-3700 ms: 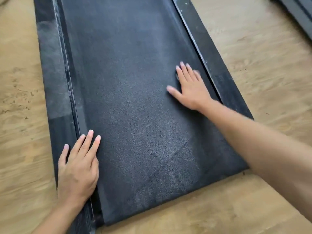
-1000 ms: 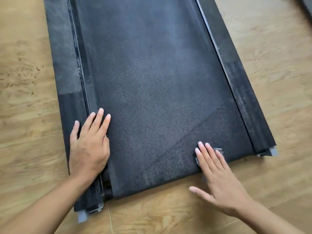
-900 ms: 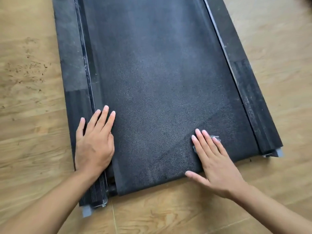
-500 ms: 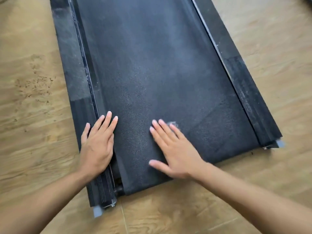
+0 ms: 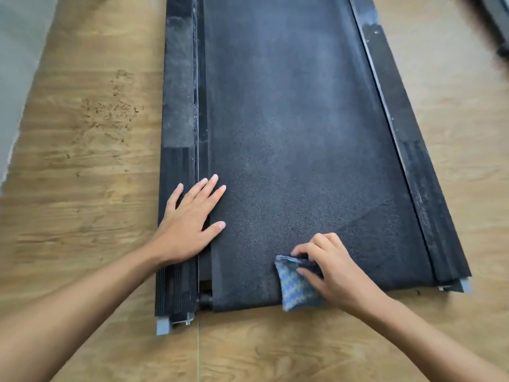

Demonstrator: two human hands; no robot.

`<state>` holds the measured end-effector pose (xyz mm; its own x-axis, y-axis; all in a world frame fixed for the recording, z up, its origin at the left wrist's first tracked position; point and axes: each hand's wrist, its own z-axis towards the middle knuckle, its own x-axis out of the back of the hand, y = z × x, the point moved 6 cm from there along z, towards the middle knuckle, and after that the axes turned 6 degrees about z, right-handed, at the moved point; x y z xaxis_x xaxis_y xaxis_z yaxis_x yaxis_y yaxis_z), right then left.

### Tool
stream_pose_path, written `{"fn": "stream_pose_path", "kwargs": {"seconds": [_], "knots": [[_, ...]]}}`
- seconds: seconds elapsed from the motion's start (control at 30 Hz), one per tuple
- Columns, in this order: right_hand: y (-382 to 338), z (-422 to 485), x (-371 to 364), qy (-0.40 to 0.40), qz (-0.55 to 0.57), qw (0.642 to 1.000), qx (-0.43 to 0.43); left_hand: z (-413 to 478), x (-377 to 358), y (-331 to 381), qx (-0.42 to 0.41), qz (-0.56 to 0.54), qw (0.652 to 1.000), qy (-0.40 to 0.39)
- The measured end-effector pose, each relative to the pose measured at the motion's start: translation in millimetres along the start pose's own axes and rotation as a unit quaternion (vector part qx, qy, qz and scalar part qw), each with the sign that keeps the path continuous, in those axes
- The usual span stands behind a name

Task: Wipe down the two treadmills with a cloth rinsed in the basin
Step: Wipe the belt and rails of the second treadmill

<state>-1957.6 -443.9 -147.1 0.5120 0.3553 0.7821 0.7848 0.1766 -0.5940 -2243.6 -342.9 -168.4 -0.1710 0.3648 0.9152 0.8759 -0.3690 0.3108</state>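
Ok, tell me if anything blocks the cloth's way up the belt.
Nothing visible does. The right hand pinches the cloth at the near end of the belt, which lies bare ahead. The left hand rests flat at its left edge, aside.

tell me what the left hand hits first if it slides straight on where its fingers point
Nothing, as far as the picture shows. The left hand lies flat at the left edge of the treadmill belt, fingers pointing away and slightly right; that line crosses only bare belt.

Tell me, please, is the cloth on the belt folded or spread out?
Folded: the cloth forms a compact pad, layered edges showing where the right hand pinches it.
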Motion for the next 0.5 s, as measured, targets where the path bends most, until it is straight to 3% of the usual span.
{"fn": "stream_pose_path", "kwargs": {"seconds": [0.1,0.17,0.23,0.33,0.43,0.5], "knots": [[-14.8,6.0,16.0,0.001,0.068,0.998,-0.015,-3.5,10.9,0.9,0.009,-0.160,0.987,0.009],[-26.6,11.0,24.8,0.006,0.210,0.974,-0.085,-18.8,37.3,17.4,-0.010,-0.238,0.965,0.109],[-42.6,16.6,26.4,0.005,0.406,0.902,-0.147,-43.9,62.5,49.6,-0.087,-0.224,0.953,0.186],[-60.9,22.4,28.0,0.014,0.597,0.777,-0.199,-74.6,78.4,91.8,-0.208,-0.163,0.944,0.199],[-73.2,28.0,29.4,0.001,0.683,0.701,-0.205,-80.8,68.1,97.9,-0.219,-0.152,0.952,0.153],[-78.4,30.8,28.5,-0.012,0.713,0.671,-0.202,-81.1,66.7,92.5,-0.198,-0.199,0.947,0.158]]}}
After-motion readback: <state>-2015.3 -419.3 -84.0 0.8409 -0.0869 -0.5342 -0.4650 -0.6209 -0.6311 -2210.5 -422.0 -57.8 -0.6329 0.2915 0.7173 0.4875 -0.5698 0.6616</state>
